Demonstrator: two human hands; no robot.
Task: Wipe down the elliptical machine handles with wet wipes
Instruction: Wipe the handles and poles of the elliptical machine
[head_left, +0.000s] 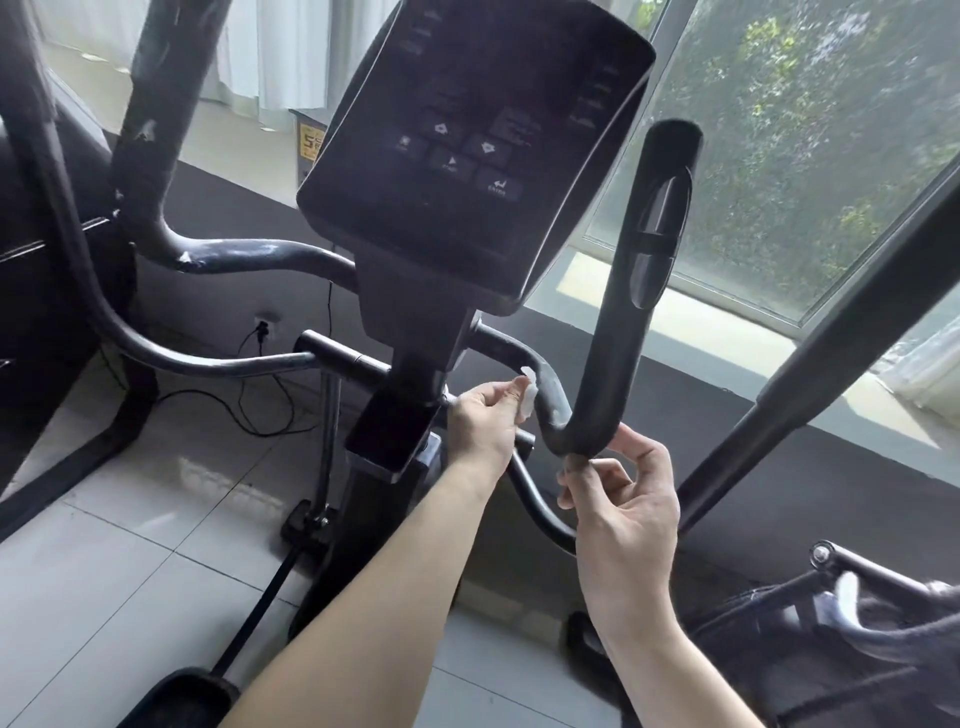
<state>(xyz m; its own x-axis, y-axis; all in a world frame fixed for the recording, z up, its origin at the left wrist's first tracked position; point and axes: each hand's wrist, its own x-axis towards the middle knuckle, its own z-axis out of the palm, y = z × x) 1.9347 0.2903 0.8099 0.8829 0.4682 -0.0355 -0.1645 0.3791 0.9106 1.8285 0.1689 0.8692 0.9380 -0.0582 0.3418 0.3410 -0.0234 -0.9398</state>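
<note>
Thumb and forefinger of the left hand (483, 423) pinch a small, crumpled white wet wipe (528, 397) and press it against the low, near-horizontal run of the right-side handle (618, 322), just before the tube dips into its U-shaped bend. The right hand (623, 499) sits a little lower and well apart from the left. Its thumb lies on the outer curve of that bend and its curled forefinger touches the underside; whether it truly grips the tube or only steadies it, I cannot tell. The step in hand looks like the wiping itself, at the bottom of this handle, with the upright part above apparently yet to be covered. The next move probably calls for sliding the wipe round the bend and up the shaft, with the cloth wrapped further round the tube so that its back face is reached too. The handle is a round, matte black tube, faintly scuffed pale at the bend, rising to a blunt rounded top with two long, glossy oval inserts set in its face. The wipe looks thin, soft and damp. Beyond the hands stands the console (467, 140), a dark, smooth slab with rounded corners and faint key markings. The matching handle on the other side (150, 130) is chipped, with white flecks. Pale glossy floor tiles (130, 519) lie below, and a large window (805, 130) shows green foliage.
</note>
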